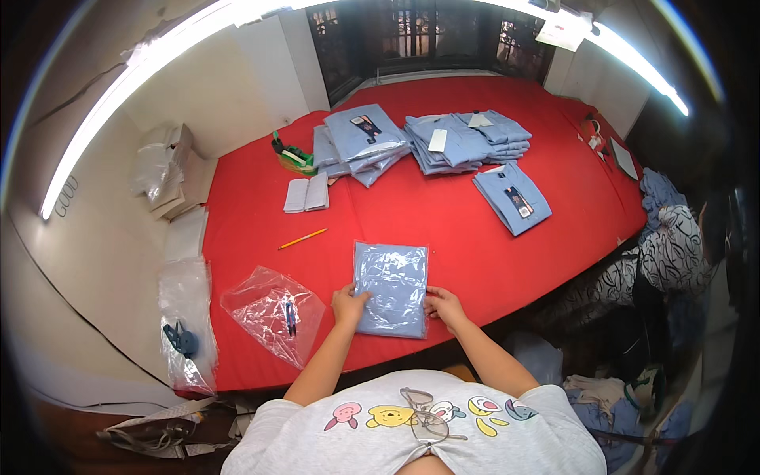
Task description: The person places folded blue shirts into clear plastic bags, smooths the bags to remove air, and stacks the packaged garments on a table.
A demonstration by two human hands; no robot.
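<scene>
A folded light-blue garment in a clear plastic bag point(392, 289) lies flat near the table's front edge, between my hands. My left hand point(349, 305) grips its left edge, the thumb resting on top of the plastic. At the opposite edge, my right hand point(446, 307) pinches the bag's right side with curled fingers; part of the fingertips is hidden. Left of my left hand lies an empty clear plastic bag point(265, 305), with a small dark blue pen-like item point(290, 317) on it.
Bagged blue garments point(360, 138) are piled at the back beside stacked unbagged ones point(459, 146). One tagged folded garment point(513, 199) lies to the right. A yellow pencil point(302, 239), white papers point(306, 194) and a green tape dispenser point(295, 161) sit left on the red table point(554, 261).
</scene>
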